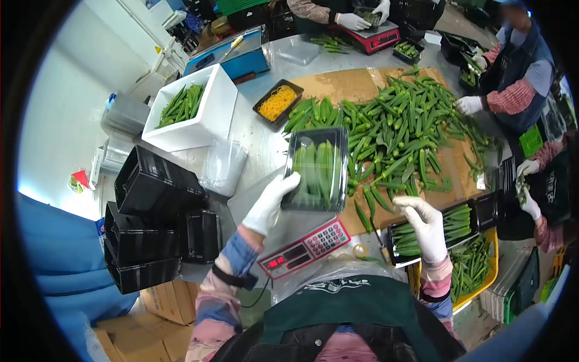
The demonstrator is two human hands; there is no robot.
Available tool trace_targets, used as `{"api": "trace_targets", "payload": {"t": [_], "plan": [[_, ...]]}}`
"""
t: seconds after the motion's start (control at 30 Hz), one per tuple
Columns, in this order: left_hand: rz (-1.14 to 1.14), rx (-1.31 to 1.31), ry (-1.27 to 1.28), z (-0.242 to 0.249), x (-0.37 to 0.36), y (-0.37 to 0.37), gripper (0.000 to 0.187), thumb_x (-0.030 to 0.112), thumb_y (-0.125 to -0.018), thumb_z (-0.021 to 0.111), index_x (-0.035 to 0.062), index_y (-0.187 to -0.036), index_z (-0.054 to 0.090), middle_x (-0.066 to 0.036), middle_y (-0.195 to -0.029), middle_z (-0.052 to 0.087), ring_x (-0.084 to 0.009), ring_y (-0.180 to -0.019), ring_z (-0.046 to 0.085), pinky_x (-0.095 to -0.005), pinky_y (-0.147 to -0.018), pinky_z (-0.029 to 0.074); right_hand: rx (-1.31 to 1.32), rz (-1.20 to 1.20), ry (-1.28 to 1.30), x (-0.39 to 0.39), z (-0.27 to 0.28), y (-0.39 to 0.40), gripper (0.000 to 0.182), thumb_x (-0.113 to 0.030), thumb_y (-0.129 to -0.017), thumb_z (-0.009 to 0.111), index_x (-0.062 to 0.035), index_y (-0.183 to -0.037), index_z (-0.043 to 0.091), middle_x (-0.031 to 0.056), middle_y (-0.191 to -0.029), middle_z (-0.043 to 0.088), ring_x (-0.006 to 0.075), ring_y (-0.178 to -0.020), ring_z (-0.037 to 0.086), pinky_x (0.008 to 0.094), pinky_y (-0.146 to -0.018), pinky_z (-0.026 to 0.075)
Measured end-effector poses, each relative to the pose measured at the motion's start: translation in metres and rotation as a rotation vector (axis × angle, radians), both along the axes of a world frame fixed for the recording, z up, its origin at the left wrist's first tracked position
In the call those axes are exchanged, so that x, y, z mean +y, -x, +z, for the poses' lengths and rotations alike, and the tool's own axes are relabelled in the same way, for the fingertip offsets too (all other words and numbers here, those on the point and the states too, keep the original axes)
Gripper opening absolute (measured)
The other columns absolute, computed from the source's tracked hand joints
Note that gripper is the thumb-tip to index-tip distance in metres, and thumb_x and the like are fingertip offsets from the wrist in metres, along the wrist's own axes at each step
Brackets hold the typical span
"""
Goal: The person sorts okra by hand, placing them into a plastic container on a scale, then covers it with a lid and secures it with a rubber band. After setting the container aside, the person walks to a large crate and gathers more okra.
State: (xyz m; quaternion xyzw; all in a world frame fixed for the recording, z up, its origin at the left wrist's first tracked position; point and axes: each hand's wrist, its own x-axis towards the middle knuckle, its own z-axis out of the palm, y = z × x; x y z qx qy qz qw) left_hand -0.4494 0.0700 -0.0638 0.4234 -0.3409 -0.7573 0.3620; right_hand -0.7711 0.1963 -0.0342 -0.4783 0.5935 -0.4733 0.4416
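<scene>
My left hand [271, 205], in a white glove, grips the left side of a black tray of okra [318, 169] with a clear cover, tilted above the table. My right hand [425, 226], also gloved, is raised apart from that tray. Its fingers are bent and drawn together; whatever they pinch, if anything, is too small to make out. Below my left hand lies a scale [304, 247] with a red-edged keypad and a lit display. Under my right hand sits another black tray of okra [458, 226], uncovered. A loose okra pile [392, 133] spreads over cardboard beyond both hands.
A black tray of yellow rubber bands [278, 102] and a white foam box [208, 114] with okra stand at the back left. Empty black trays [154, 187] are stacked left. A yellow crate [493, 265] is at right. Co-workers' gloved hands [469, 105] work around the table.
</scene>
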Motion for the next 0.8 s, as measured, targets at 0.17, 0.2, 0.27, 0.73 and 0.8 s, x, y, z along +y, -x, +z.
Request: {"api": "trace_targets", "payload": {"t": [0.17, 0.2, 0.27, 0.73, 0.8], "plan": [[0.103, 0.251, -0.029, -0.034, -0.127, 0.061, 0.031, 0.009, -0.095, 0.064, 0.0025, -0.124, 0.060, -0.010, -0.118, 0.068, -0.0266, -0.101, 0.068, -0.0485, -0.092, 0.057, -0.081, -0.002, -0.155, -0.002, -0.033, 0.010, 0.020, -0.011, -0.099, 0.059, 0.0021, -0.109, 0.071, 0.0059, -0.101, 0.071, 0.0109, -0.093, 0.065, 0.0263, -0.085, 0.051], [0.124, 0.264, -0.100, -0.048, -0.156, 0.073, 0.030, 0.012, -0.094, 0.066, 0.0047, -0.123, 0.061, -0.010, -0.115, 0.069, -0.0286, -0.102, 0.068, -0.0524, -0.092, 0.054, -0.093, -0.005, -0.181, -0.002, -0.039, 0.011, 0.019, -0.010, -0.099, 0.059, 0.0022, -0.108, 0.071, 0.0062, -0.100, 0.071, 0.0115, -0.093, 0.066, 0.0264, -0.085, 0.051], [0.047, 0.296, -0.015, -0.072, -0.214, 0.095, 0.043, 0.022, -0.093, 0.069, 0.0053, -0.131, 0.056, -0.013, -0.125, 0.063, -0.0323, -0.116, 0.060, -0.0577, -0.099, 0.046, -0.116, -0.032, -0.215, 0.001, -0.057, 0.013, 0.018, -0.010, -0.098, 0.059, 0.0027, -0.107, 0.070, 0.0069, -0.099, 0.071, 0.0133, -0.093, 0.068, 0.0263, -0.084, 0.052], [-0.170, 0.025, -0.034, -0.039, -0.094, 0.030, 0.044, 0.027, -0.102, 0.058, 0.0036, -0.138, 0.051, -0.014, -0.129, 0.061, -0.0243, -0.111, 0.063, -0.0371, -0.092, 0.053, 0.922, -0.248, -0.257, 0.085, -0.174, 0.060, 0.020, -0.019, -0.075, 0.079, -0.0066, -0.086, 0.067, 0.0122, -0.084, 0.066, 0.0330, -0.080, 0.063, 0.0432, -0.073, 0.049], [-0.111, 0.039, -0.035, -0.033, -0.067, 0.002, 0.041, 0.026, -0.102, 0.058, 0.0035, -0.136, 0.052, -0.014, -0.127, 0.061, -0.0253, -0.112, 0.063, -0.0379, -0.093, 0.053, 1.078, -0.330, -0.250, 0.103, -0.193, 0.068, 0.030, -0.018, -0.072, 0.080, -0.0091, -0.095, 0.063, 0.0106, -0.095, 0.062, 0.0330, -0.095, 0.058, 0.0439, -0.083, 0.044]]}}
